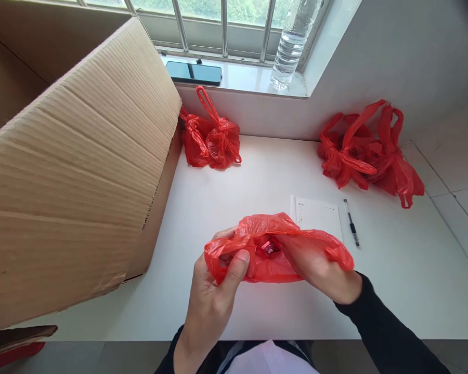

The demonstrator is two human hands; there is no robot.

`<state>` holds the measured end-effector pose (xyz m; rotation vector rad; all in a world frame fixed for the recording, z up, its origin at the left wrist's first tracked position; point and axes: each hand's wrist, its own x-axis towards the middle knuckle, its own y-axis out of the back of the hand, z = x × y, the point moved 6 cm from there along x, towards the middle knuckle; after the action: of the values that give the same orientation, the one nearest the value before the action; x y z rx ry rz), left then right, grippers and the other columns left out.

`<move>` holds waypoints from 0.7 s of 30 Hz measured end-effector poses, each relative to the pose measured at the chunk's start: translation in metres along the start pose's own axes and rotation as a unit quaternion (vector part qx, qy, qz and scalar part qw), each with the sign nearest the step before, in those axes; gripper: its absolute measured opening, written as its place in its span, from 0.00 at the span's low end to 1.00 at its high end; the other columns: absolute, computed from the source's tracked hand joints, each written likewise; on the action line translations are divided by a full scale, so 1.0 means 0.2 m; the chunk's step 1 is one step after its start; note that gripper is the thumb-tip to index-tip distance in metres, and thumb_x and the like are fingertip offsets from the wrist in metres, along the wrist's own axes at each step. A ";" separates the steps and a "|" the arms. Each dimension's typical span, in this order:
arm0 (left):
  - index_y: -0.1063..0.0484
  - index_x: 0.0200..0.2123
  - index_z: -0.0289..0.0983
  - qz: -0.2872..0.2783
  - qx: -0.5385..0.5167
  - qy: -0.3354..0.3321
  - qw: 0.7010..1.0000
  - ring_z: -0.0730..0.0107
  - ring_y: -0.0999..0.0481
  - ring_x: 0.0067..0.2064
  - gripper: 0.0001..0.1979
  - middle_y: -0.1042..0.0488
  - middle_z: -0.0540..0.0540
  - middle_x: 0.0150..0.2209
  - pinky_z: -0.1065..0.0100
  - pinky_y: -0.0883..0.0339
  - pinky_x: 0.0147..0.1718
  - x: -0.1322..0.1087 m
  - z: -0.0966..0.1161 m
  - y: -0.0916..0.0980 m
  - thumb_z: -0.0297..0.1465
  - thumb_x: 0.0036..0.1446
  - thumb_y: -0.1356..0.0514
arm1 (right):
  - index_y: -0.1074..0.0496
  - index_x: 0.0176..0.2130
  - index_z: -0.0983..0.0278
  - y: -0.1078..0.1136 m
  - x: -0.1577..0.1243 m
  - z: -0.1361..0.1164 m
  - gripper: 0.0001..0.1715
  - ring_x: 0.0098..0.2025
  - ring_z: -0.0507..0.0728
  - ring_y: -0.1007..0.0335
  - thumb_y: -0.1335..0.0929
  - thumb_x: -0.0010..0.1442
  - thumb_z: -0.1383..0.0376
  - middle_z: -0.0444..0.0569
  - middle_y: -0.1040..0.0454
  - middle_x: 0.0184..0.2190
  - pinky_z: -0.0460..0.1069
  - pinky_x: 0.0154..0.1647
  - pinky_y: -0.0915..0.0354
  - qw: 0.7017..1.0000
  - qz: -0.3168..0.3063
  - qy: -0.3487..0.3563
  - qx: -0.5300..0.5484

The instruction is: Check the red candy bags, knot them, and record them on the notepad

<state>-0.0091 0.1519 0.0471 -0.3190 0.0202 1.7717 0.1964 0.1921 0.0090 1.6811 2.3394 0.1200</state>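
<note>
A thin red plastic bag is held open above the white table. My left hand pinches its left rim between thumb and fingers. Inside the mouth of the bag shows a small shiny dark-red wrapped item, perhaps a sweet; its kind is not clear. My right hand reaches into the bag from the right, and its fingers are hidden behind the red plastic. Whether those fingers hold anything cannot be seen.
A large open cardboard box fills the left side. Knotted red bags stand by the wall, with more red bags at the back right. Paper and a pen lie beyond my hands. The sill holds a phone and a water bottle.
</note>
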 end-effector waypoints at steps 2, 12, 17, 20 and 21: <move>0.22 0.46 0.41 0.047 0.016 -0.006 0.999 0.55 0.21 0.50 0.12 0.22 0.43 0.47 0.64 0.24 0.42 -0.02 0.02 0.02 0.37 0.59 0.33 | 0.25 0.58 0.62 0.00 -0.04 -0.07 0.30 0.64 0.59 0.31 0.49 0.75 0.60 0.47 0.20 0.51 0.59 0.58 0.32 0.990 -0.026 0.072 -0.116; 0.26 0.47 0.44 0.063 0.042 -0.052 0.996 0.68 0.22 0.40 0.11 0.24 0.49 0.41 0.72 0.28 0.39 0.04 0.04 0.17 0.38 0.62 0.35 | 0.32 0.64 0.57 0.16 -0.26 -0.45 0.30 0.64 0.68 0.36 0.30 0.65 0.70 0.57 0.34 0.63 0.66 0.65 0.41 0.815 0.210 0.218 -0.495; 0.24 0.41 0.43 0.053 -0.014 -0.078 0.995 0.71 0.27 0.34 0.08 0.26 0.51 0.35 0.74 0.32 0.33 0.12 0.11 0.14 0.39 0.62 0.34 | 0.32 0.63 0.55 0.21 -0.28 -0.43 0.28 0.59 0.67 0.32 0.29 0.66 0.67 0.55 0.32 0.62 0.65 0.60 0.34 0.798 0.282 0.192 -0.496; 0.23 0.35 0.44 0.027 0.005 -0.104 0.994 0.72 0.29 0.34 0.06 0.28 0.52 0.33 0.75 0.32 0.34 0.07 0.21 0.06 0.38 0.63 0.34 | 0.31 0.61 0.51 0.23 -0.31 -0.46 0.23 0.56 0.65 0.29 0.32 0.68 0.64 0.51 0.26 0.56 0.60 0.52 0.28 0.815 0.306 0.176 -0.460; 0.22 0.34 0.44 0.029 0.007 -0.119 0.992 0.71 0.29 0.34 0.06 0.28 0.51 0.33 0.74 0.31 0.34 0.06 0.24 0.04 0.38 0.62 0.34 | 0.30 0.60 0.51 0.24 -0.32 -0.46 0.21 0.55 0.65 0.27 0.33 0.69 0.62 0.51 0.25 0.54 0.59 0.50 0.27 0.822 0.306 0.176 -0.446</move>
<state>-0.0287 0.1705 0.0883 -0.0956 -0.1299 1.8571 0.2363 0.1545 0.1189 1.8276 1.3603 1.4855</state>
